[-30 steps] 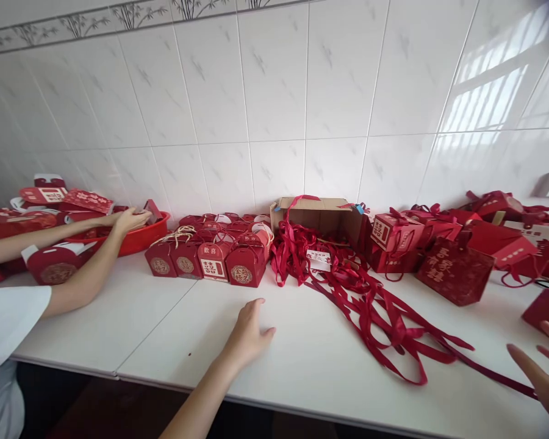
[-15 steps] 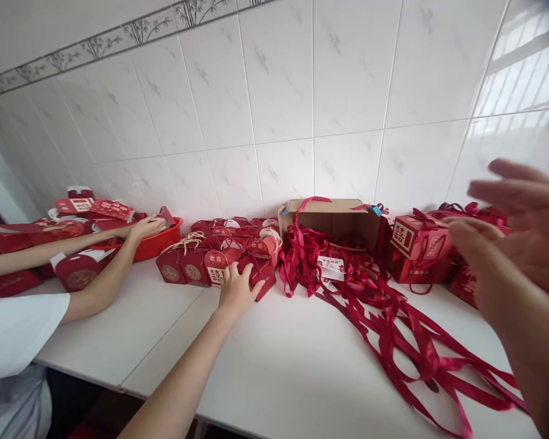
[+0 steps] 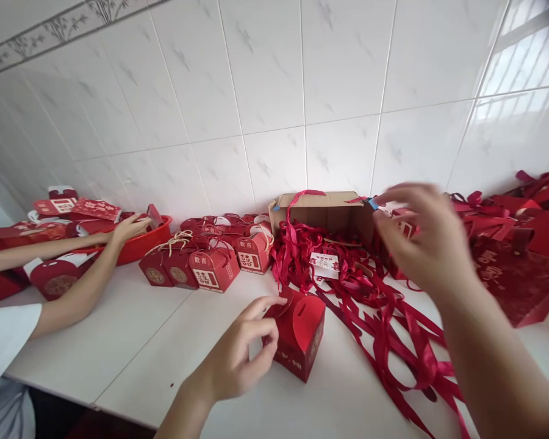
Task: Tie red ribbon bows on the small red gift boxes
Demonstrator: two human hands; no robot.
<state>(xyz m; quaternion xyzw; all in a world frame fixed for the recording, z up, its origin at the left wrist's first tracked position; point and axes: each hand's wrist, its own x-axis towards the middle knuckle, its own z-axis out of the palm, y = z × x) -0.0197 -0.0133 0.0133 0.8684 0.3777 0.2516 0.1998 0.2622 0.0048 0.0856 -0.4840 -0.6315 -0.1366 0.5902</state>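
Note:
A small red gift box (image 3: 302, 341) with gold lettering stands on the white table in front of me. My left hand (image 3: 244, 344) is at its left side, fingers curved but apart, the index fingertip at the lid's edge; whether it touches is unclear. My right hand (image 3: 423, 238), a little blurred, is raised at the right corner of a cardboard carton (image 3: 343, 199), thumb and fingers apart and nothing visible between them. Red ribbons (image 3: 297, 256) spill from the carton across the table, with a white printed card (image 3: 324, 266) lying on them.
Several finished-looking red gift boxes (image 3: 213, 268) stand in rows left of the carton. Farther left, a co-worker's hand (image 3: 130, 227) is at a red basin (image 3: 160, 239). Red gift bags (image 3: 521, 274) stand on the right. A tiled wall (image 3: 274, 158) runs behind.
My left hand has brought one gift box out of the row, rightward and nearer to me. My right hand has swung left from the right edge towards the carton. The view has shifted right.

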